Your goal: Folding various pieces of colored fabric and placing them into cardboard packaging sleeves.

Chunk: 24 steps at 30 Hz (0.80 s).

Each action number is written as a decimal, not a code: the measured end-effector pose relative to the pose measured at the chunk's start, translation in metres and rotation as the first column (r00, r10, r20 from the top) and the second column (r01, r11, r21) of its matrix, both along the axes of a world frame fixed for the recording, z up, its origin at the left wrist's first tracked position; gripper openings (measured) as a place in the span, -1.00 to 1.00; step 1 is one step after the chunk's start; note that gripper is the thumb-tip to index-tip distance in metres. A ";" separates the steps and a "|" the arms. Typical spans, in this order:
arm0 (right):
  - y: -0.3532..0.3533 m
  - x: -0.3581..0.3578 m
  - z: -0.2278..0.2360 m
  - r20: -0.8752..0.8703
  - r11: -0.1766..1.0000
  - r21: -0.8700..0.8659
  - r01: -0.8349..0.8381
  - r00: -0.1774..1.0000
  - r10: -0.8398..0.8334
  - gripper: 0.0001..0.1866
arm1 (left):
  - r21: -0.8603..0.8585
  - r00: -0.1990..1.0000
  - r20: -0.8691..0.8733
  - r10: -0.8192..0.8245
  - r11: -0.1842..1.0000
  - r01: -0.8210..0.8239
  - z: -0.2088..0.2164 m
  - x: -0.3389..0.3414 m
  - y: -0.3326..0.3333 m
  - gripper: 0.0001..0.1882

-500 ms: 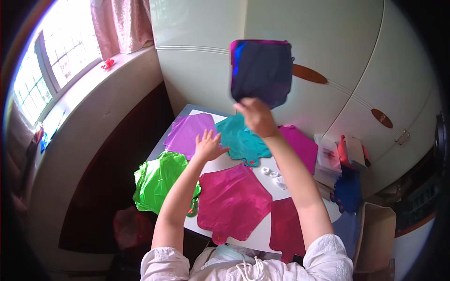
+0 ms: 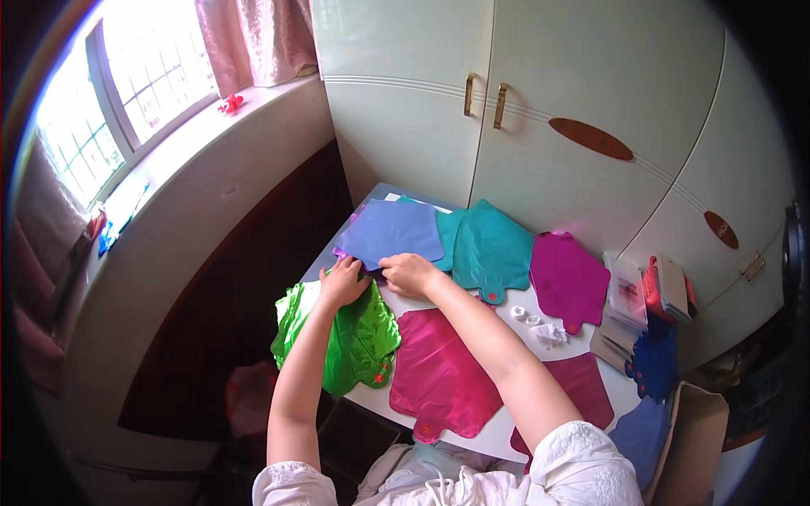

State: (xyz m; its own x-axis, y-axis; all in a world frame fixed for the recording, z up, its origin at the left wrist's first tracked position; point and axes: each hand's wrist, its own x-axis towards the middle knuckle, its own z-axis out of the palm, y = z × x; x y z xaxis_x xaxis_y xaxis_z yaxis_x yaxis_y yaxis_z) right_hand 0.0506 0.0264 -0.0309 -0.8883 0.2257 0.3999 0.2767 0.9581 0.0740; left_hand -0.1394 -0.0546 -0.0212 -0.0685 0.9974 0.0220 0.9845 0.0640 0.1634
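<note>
Both hands met at the near edge of the periwinkle-blue pouch, lying flat atop a purple one on the desk. The left hand and right hand pinched its edge, apparently to square it on the stack beside the teal pouch.

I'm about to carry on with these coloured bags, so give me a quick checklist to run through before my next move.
1. Blue bag lying flat on the table: ok.
2. Left hand at its near edge: ok.
3. Right hand on the same edge: ok.
4. Grip closed on the bag: cannot tell.
5. Green bag fully on the table: not ok, it overhangs the left side.
6. Small white caps apart from both hands: ok.
</note>
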 end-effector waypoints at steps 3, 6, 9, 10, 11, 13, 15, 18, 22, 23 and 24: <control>-0.003 -0.002 -0.002 0.036 0.999 -0.033 0.014 0.999 -0.012 -0.88 | 0.028 0.999 0.038 -0.001 1.000 0.000 0.001 0.001 -0.003 -0.44; 0.000 -0.002 -0.008 0.063 0.999 0.000 0.047 0.997 -0.046 -0.87 | 0.038 1.000 0.018 -0.021 0.999 0.020 0.008 0.004 -0.009 -0.48; 0.001 -0.004 -0.014 -0.042 0.996 -0.032 0.082 0.996 -0.083 -0.86 | 0.078 0.998 0.006 -0.069 0.995 0.069 0.004 -0.005 -0.016 -0.51; 0.002 -0.004 -0.016 -0.090 0.992 -0.084 0.092 0.991 -0.100 -0.86 | 0.106 0.996 0.013 -0.087 0.991 0.085 0.001 -0.006 -0.019 -0.52; 0.002 -0.004 -0.018 -0.136 0.985 -0.137 0.100 0.984 -0.119 -0.86 | 0.133 0.994 0.020 -0.105 0.986 0.101 -0.001 -0.007 -0.022 -0.53; 0.001 -0.005 -0.019 -0.185 0.953 -0.262 0.152 0.961 -0.204 -0.87 | 0.179 0.992 0.010 -0.126 0.976 0.122 -0.004 -0.009 -0.028 -0.54; 0.001 -0.006 -0.019 -0.220 0.903 -0.383 0.195 0.930 -0.294 -0.87 | 0.211 0.991 -0.017 -0.136 0.968 0.137 -0.007 -0.009 -0.032 -0.54; 0.003 -0.007 -0.019 -0.250 0.853 -0.487 0.188 0.905 -0.343 -0.86 | 0.175 0.988 -0.034 -0.151 0.972 0.155 -0.003 -0.011 -0.035 -0.54; 0.005 -0.006 -0.021 -0.280 0.744 -0.646 0.173 0.853 -0.441 -0.85 | 0.133 0.984 -0.010 -0.176 0.975 0.176 0.012 0.001 -0.032 -0.59; 0.007 -0.004 -0.023 -0.282 0.707 -0.690 0.154 0.842 -0.459 -0.85 | 0.193 0.978 0.006 -0.210 0.960 0.205 0.006 0.002 -0.027 -0.61; 0.008 -0.004 -0.022 -0.284 0.669 -0.732 0.131 0.833 -0.474 -0.85 | 0.253 0.970 0.019 -0.243 0.940 0.230 0.002 0.003 -0.022 -0.63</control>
